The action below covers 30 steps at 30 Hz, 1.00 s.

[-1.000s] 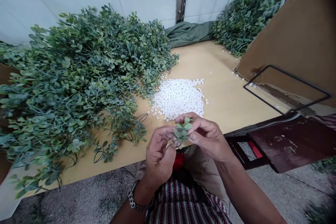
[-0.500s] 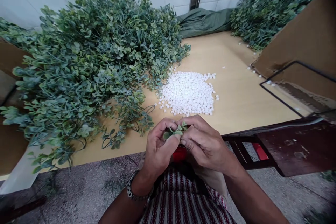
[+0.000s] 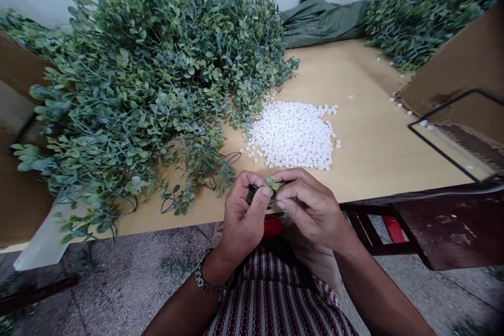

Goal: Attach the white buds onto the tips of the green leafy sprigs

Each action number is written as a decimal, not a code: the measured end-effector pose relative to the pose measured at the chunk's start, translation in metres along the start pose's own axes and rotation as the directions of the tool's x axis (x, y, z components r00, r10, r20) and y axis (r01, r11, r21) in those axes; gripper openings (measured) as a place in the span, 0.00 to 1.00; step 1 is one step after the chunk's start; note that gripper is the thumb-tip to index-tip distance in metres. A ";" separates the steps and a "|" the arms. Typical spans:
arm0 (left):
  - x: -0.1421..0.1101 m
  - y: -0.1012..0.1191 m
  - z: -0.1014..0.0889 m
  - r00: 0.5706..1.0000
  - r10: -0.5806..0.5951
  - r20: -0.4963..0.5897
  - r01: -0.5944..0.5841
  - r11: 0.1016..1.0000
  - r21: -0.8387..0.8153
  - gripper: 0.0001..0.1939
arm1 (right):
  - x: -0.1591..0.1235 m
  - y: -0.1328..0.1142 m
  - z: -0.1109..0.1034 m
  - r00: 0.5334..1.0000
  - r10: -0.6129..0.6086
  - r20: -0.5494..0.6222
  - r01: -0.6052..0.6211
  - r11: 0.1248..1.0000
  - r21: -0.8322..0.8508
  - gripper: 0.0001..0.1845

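Observation:
Close together at the table's front edge, both hands pinch one small sprig of green leaves (image 3: 272, 184). My left hand (image 3: 246, 215), with a metal watch (image 3: 205, 273) on its wrist, is closed with its thumb pressed on the sprig. My right hand (image 3: 311, 207) is closed too, fingertips gripping the sprig from the other side. The hands hide much of the stem. Just beyond them lies a heap of small white beads (image 3: 295, 134). A large pile of leafy green artificial branches (image 3: 165, 73) spreads to the left, some hanging over the edge.
The tan table (image 3: 378, 147) runs to a tiled wall. A green cloth bundle (image 3: 325, 21) lies at the back. More artificial branches (image 3: 425, 16) stand at the back right, behind a cardboard box (image 3: 460, 58) and a black wire frame (image 3: 441, 152). A dark red wooden stool (image 3: 452, 228) is below right.
The view has shifted a little, so the table's things appear farther right and higher. Fewer leaves show between my fingers, and the sprig is turned; both hands still hold it.

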State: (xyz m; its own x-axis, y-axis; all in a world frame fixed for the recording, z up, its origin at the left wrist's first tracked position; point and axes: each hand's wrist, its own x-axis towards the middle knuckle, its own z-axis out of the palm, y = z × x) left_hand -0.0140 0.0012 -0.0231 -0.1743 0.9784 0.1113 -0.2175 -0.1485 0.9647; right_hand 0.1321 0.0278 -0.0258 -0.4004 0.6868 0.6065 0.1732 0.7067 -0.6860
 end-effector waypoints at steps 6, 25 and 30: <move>0.004 -0.004 0.000 1.000 -0.009 -0.021 0.011 0.998 0.060 0.04 | 0.001 0.005 0.007 0.955 0.224 -0.193 -0.184 0.961 0.206 0.03; 0.003 0.011 0.016 0.995 0.050 -0.091 -0.019 0.950 0.311 0.05 | -0.005 0.009 0.023 0.832 0.408 -0.375 -0.261 0.886 0.384 0.05; 0.003 0.010 0.019 0.987 0.109 -0.115 -0.061 0.931 0.360 0.05 | -0.005 0.007 0.026 0.821 0.396 -0.412 -0.243 0.894 0.376 0.03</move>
State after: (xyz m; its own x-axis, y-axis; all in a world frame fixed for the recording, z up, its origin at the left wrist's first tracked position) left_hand 0.0017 0.0058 -0.0088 -0.3066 0.9331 0.1879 0.1541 -0.1461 0.9772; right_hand 0.1119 0.0246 -0.0440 0.1107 0.9134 0.3918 -0.0857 0.4015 -0.9119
